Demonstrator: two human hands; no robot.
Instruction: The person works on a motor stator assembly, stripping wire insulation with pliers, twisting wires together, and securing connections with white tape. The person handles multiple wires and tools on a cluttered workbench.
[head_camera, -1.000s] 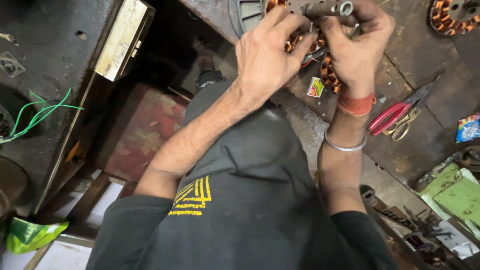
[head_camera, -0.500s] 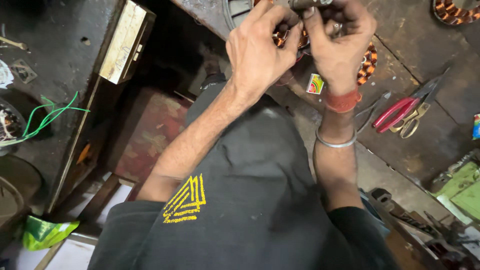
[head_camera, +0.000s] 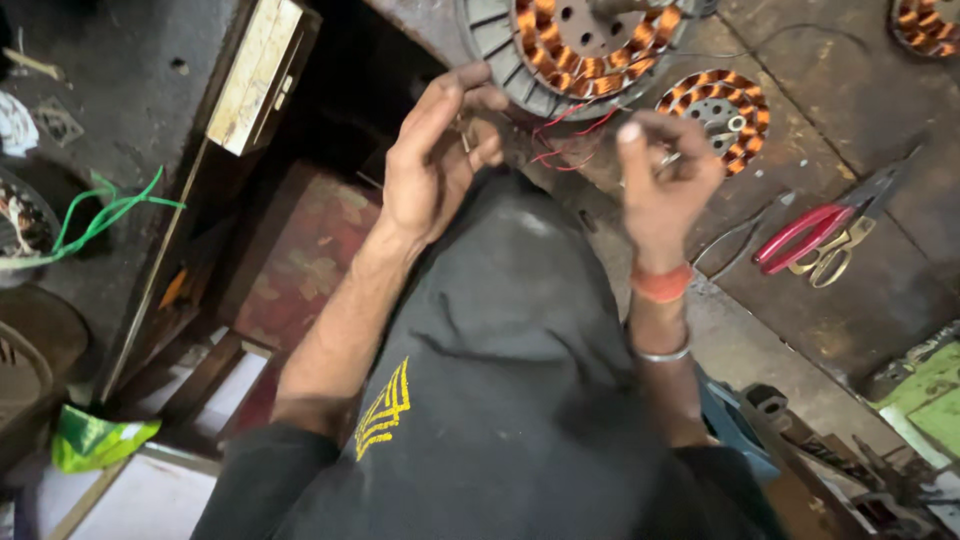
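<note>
- The left hand was half curled, its thumb and fingers pinching a thin wire end just below the large stator.
- Red lead wires ran loose from that stator's copper coils toward both hands, seemingly not yet joined, though the winding itself looked finished.
- The right hand pinched a small metal piece beside the smaller stator on the table.
- Red-handled pliers lay apart, untouched.

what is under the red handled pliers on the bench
Under the red pliers lie brass-coloured scissors and the dark workbench. The scissors' blades are covered by the pliers.
</note>
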